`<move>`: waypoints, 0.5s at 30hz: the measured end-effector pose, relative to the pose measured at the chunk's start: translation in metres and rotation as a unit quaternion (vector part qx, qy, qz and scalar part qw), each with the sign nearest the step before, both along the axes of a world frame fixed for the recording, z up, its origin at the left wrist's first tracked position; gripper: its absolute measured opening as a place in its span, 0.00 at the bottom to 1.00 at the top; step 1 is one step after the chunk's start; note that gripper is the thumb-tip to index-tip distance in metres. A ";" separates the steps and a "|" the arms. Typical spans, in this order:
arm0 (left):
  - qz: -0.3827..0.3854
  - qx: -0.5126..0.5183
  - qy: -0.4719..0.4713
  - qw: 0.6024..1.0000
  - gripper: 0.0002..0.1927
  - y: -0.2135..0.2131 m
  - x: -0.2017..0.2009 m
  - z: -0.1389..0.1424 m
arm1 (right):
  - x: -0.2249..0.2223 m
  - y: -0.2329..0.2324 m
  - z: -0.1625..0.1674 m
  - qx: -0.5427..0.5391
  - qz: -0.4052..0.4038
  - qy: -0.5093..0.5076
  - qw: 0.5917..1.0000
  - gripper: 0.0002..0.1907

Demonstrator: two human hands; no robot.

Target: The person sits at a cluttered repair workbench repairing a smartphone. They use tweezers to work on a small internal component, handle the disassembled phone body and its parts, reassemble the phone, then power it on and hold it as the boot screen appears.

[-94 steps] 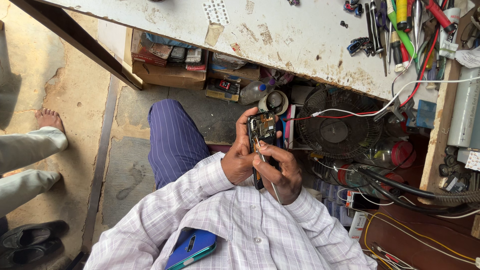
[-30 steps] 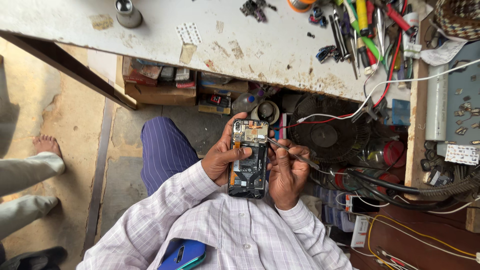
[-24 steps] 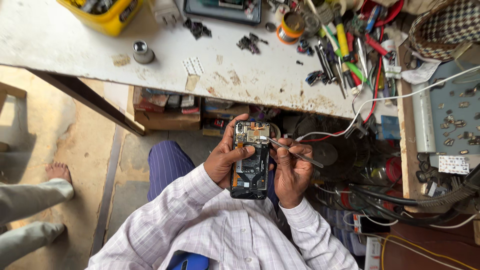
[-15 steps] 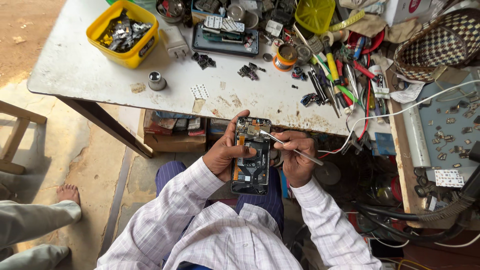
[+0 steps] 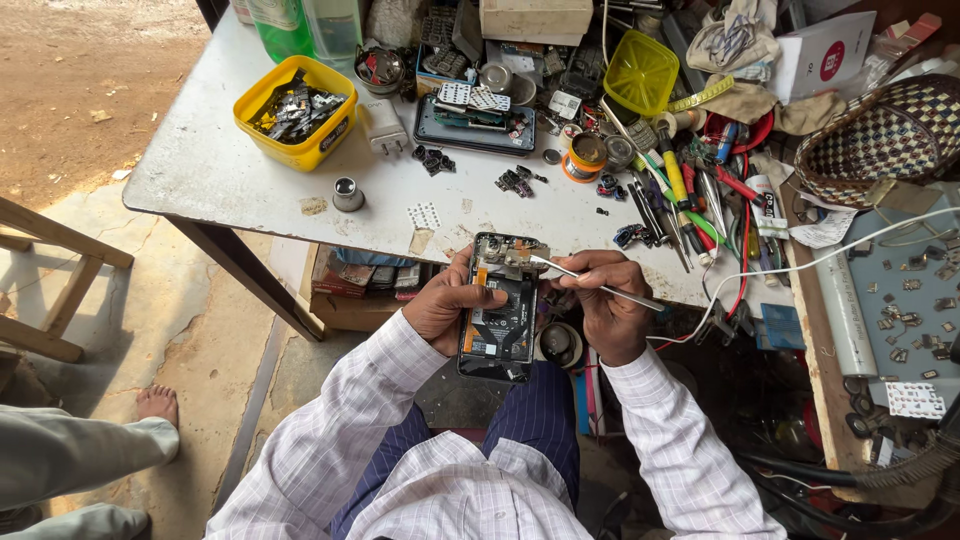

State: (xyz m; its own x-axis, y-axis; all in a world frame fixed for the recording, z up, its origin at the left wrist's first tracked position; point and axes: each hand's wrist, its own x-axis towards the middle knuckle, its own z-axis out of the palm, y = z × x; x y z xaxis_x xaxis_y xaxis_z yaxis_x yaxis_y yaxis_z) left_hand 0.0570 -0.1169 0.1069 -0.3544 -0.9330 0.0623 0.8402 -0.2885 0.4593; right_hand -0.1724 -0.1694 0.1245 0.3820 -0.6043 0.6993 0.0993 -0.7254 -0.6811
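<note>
We see the left hand [image 5: 448,308] wrapped around an opened phone [image 5: 500,305], held upright just below the near edge of the white bench [image 5: 240,170]. The right hand [image 5: 605,300] pinches metal tweezers [image 5: 590,282], their tip touching the phone's top end at about 10 o'clock from that hand. A yellow tub [image 5: 296,110] of parts sits on the bench at 11 o'clock from the phone.

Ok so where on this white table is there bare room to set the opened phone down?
The table is bare along its left edge, left of the yellow tub, and in the near strip between the small metal cylinder and the phone. From the dark tray rightward to the screwdrivers and woven basket it is crowded.
</note>
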 end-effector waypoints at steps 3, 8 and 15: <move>-0.018 0.003 0.022 1.000 0.40 0.000 0.006 0.004 | -0.002 -0.002 0.001 0.014 0.008 -0.017 1.000 0.08; -0.010 0.015 -0.013 1.000 0.36 -0.003 0.016 0.006 | 0.000 -0.002 -0.005 -0.005 -0.064 -0.093 0.994 0.10; -0.008 0.012 -0.354 0.935 0.34 -0.058 0.063 0.030 | -0.019 0.002 -0.009 -0.001 -0.148 -0.145 0.978 0.10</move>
